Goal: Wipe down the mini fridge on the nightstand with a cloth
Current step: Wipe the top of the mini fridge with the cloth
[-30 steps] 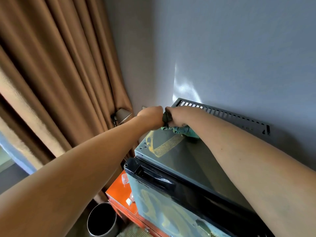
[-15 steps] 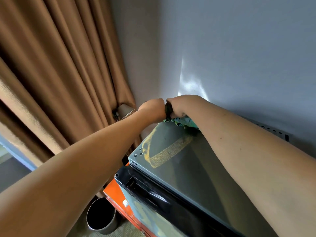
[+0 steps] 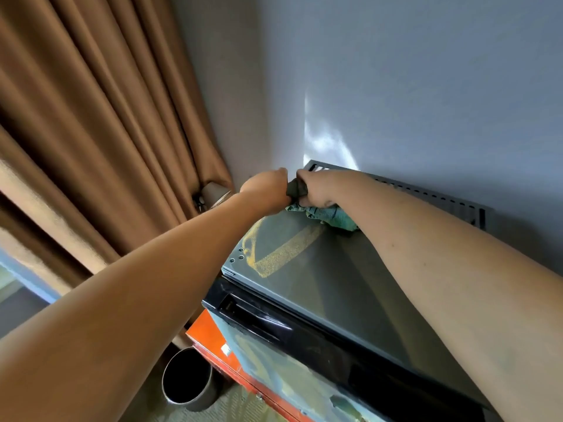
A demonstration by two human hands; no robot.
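Head view: both hands' fingers clench the cloth (image 3: pixel 330 216), bunched between left hand (image 3: pixel 268 190) and right hand (image 3: pixel 316 188) on the fridge top (image 3: pixel 335 284).

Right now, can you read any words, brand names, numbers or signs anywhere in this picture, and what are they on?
No text can be read in this view.
mini fridge: no brand or label shows on its top or door.
small white tag on the orange nightstand: too small to read.
cloth: dark marks, not legible as writing.
bin: plain.
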